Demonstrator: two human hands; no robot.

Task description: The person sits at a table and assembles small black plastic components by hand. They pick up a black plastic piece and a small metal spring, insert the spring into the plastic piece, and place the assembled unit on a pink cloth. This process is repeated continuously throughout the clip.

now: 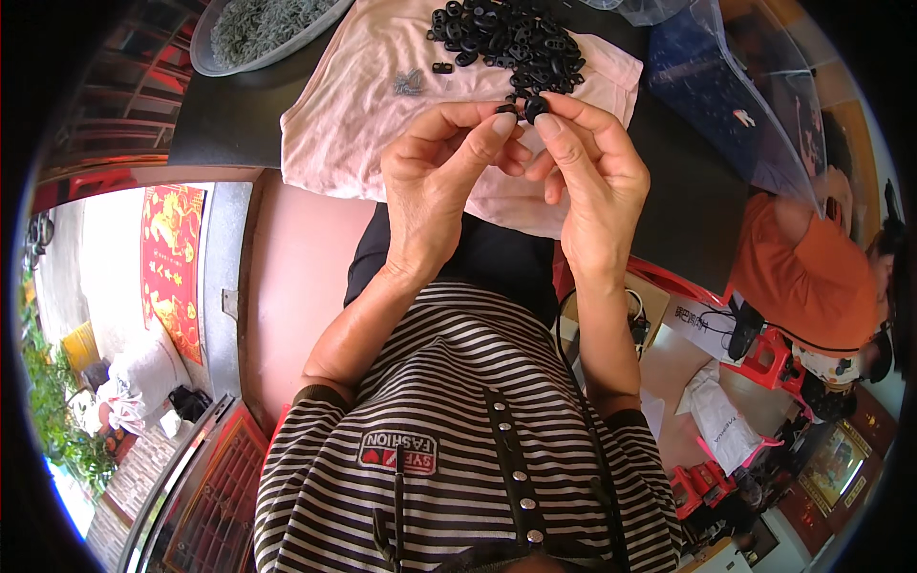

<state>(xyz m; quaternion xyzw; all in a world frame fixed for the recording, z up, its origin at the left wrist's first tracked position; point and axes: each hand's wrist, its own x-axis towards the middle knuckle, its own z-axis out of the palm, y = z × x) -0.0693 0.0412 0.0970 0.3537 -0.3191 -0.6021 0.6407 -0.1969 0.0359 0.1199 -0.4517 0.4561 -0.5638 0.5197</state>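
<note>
My left hand and my right hand are raised close together over a pink cloth. Between the left thumb and forefinger is a small black plastic piece, mostly covered by the fingertips. My right hand pinches a rounded black plastic piece. The two pieces are very near each other; whether they touch, I cannot tell. Just beyond the fingers, a heap of small black plastic parts lies on the cloth, some with holes through them. Left of it sits a little cluster of thin grey coils, like springs.
A clear bowl full of grey coils stands at the far left on the black table. At the far right is a blue bin with clear plastic. A person in an orange top sits to the right, near red stools.
</note>
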